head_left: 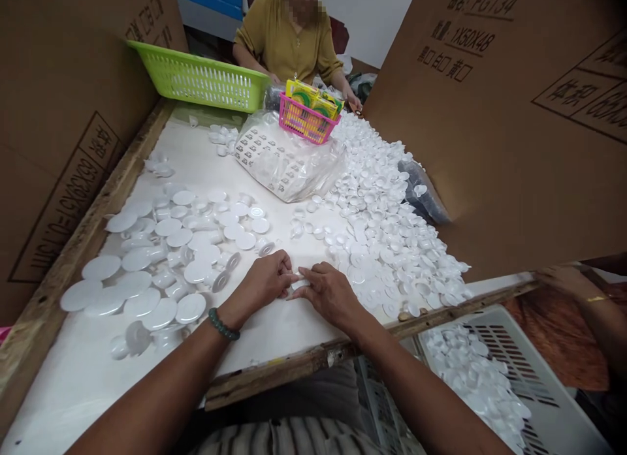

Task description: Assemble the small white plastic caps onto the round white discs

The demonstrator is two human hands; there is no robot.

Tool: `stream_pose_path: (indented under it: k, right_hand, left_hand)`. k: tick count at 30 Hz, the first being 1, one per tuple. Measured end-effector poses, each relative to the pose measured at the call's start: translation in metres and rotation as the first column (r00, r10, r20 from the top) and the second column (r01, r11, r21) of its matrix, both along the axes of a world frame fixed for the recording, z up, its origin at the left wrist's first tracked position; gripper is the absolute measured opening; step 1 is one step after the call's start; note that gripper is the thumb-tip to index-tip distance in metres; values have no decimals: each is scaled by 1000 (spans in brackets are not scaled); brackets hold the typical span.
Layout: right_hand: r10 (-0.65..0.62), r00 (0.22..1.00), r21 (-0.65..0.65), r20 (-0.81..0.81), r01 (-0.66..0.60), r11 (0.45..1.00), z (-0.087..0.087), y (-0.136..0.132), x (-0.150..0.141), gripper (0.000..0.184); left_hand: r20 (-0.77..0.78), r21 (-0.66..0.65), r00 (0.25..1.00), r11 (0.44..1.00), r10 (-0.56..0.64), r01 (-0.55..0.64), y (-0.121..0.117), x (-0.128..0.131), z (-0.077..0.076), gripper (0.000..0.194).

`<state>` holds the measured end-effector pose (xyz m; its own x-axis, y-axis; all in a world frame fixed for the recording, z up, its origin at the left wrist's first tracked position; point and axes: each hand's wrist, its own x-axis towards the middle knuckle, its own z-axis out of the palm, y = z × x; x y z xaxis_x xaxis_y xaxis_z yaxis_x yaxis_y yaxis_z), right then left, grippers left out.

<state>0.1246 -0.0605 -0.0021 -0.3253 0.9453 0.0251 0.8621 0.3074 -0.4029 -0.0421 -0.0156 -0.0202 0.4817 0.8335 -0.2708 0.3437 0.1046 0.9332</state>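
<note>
Close together over the white tabletop, my left hand [269, 275] and my right hand [327, 293] meet fingertip to fingertip. Both pinch a small white plastic piece [300, 283], mostly covered by the fingers, so its exact shape is hidden. Left of my hands lies a spread of white round discs with stems [161, 311], some flat and some tipped over. To the right, a large heap of small white plastic pieces [392, 246] reaches the table's near right edge.
A pink basket [308, 125] with yellow packs stands on a clear plastic bag [289, 174]. Behind it is a green basket [210, 83]. Cardboard boxes [490, 148] flank both sides. A co-worker [294, 37] sits opposite; another person's arm [582, 292] is at right, above a grey crate [563, 403].
</note>
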Motion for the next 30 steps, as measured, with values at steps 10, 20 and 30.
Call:
stream_pose_path:
  k: [10,20,30]
  right_hand:
    - [-221,971,6,88,221,975,19,-50,34,38]
    - [-223,974,1,26,223,975,1,-26,16,18]
    - [-198,977,154,-79,209,966,13,40,20,16]
  left_hand:
    - [-165,678,986,730,34,88,-25,6,14,37]
    - [-393,803,832,586,393,103,-14,-1,9,9]
    - [-274,823,897,566,348,32,-16,0,4,16]
